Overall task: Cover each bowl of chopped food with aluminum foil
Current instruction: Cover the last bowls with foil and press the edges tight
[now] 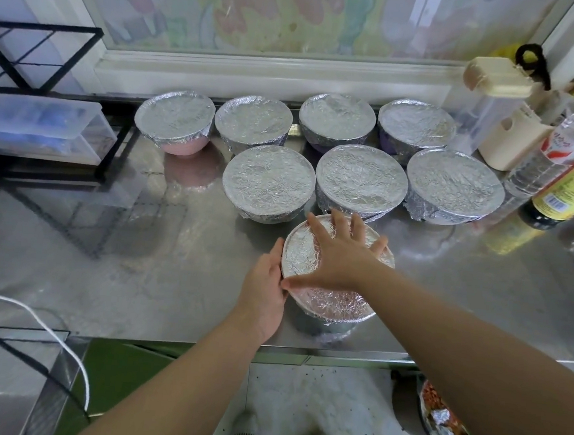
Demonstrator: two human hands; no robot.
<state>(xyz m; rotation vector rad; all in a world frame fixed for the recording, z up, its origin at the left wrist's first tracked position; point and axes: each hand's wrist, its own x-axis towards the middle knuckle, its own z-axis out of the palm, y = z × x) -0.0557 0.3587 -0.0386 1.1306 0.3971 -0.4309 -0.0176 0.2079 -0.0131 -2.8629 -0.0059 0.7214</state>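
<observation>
The left hand (265,294) lies against the left side of the nearest round bowl wrapped in crinkled aluminium foil (333,305), its fingers loosely bent and following the curve of the rim, pressing rather than pinching; its palm faces the bowl, so how much of it touches cannot be seen. The bowl stands near the front edge of the shiny stainless-steel counter (171,277). The right hand (339,259) rests flat on the foil top, fingers spread wide and straight, thumb stretched left to the rim just beside the left hand; it holds nothing and hides the middle of the foil.

At far left a clear plastic box (38,125) sits in a black wire rack (119,142); its bluish contents are too blurred to name. Behind the hands stand a row of three foil-covered bowls (361,178) and, farther back, a row of four (253,120); the foil hides all contents (only the leftmost shows a bare pink base (181,147)). At right, a dark sauce bottle with a yellow label (562,194) and a clear ribbed bottle (555,152) are cut off by the frame edge; at lower right the right forearm partly covers a dark dish of scraps (441,421).
</observation>
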